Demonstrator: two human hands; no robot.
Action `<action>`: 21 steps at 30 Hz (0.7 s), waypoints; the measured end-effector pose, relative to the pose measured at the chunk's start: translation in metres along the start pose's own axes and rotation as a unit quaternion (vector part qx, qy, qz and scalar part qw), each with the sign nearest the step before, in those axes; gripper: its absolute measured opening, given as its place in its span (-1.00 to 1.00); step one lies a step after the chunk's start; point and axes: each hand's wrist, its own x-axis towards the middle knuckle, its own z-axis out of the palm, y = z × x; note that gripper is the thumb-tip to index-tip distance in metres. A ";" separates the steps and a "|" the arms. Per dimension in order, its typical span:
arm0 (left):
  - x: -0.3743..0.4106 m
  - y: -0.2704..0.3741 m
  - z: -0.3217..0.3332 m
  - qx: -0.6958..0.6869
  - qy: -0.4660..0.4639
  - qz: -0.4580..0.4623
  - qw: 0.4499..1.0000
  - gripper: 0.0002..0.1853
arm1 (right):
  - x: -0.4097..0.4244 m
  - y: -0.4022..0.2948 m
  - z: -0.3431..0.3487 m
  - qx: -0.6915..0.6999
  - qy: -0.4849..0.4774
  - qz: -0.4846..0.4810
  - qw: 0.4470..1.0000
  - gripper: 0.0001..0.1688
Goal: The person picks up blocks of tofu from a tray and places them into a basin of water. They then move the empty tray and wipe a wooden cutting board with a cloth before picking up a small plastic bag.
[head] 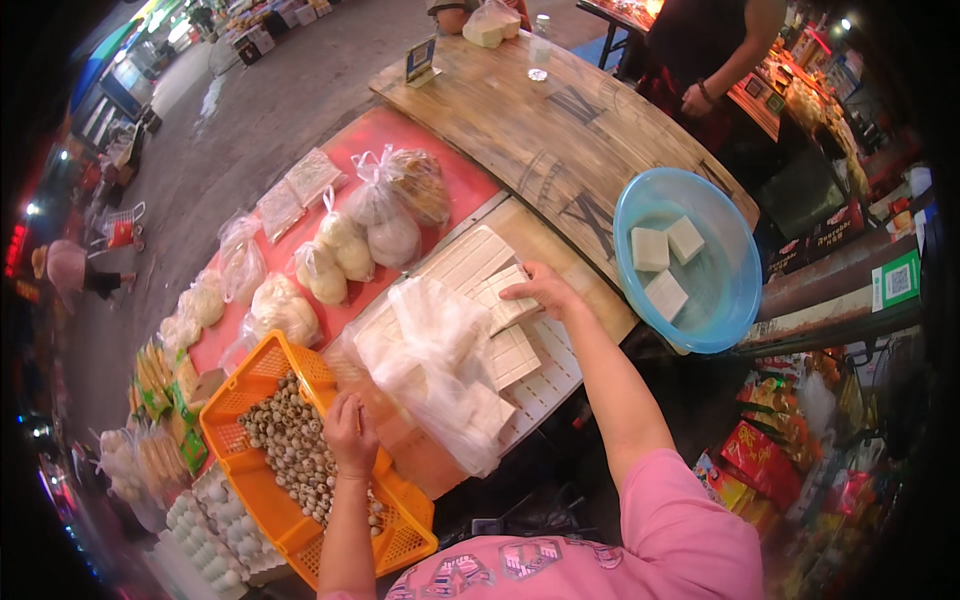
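Note:
White tofu blocks [504, 296] with scored tops lie in front of me on a white slotted board [551, 356]. My right hand [551, 289] grips the right end of one block, thumb on top. A thin clear plastic sheet [442, 337] covers much of the tofu to the left, and more blocks [514, 356] show beside it. My left hand [351, 435] hovers over the edge of an orange plastic crate [251, 469] of speckled quail eggs [292, 442]. Its fingers are curled; a thin yellowish thing shows at them, too small to identify.
To the right, a blue basin [724, 315] holds 3 tofu blocks [649, 249] in water. Bagged foods [382, 217] stand on the red table cover [465, 172]; egg trays [217, 529] lie lower left. Beyond the wooden table [517, 112] stands a person [701, 75].

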 end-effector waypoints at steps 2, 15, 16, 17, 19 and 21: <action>-0.001 -0.004 0.002 -0.008 -0.005 -0.013 1.000 -0.79 | 0.010 0.020 -0.012 0.088 -0.018 -0.029 0.996 -0.37; -0.004 -0.012 0.009 -0.020 -0.021 -0.021 0.999 -0.76 | -0.101 -0.052 -0.119 0.309 0.048 -0.282 0.907 -0.48; -0.003 -0.009 0.009 -0.016 -0.024 -0.020 0.999 -0.75 | -0.110 -0.055 -0.145 0.297 0.096 -0.308 0.899 -0.48; -0.002 -0.008 0.007 -0.008 -0.027 -0.022 0.999 -0.75 | -0.118 -0.059 -0.165 0.284 0.168 -0.317 0.889 -0.47; 0.000 -0.007 0.006 -0.007 -0.023 -0.025 0.999 -0.73 | -0.131 -0.053 -0.213 0.268 0.277 -0.329 0.862 -0.47; -0.002 -0.012 0.009 -0.008 -0.023 -0.023 0.999 -0.72 | -0.133 -0.022 -0.270 0.241 0.375 -0.320 0.836 -0.47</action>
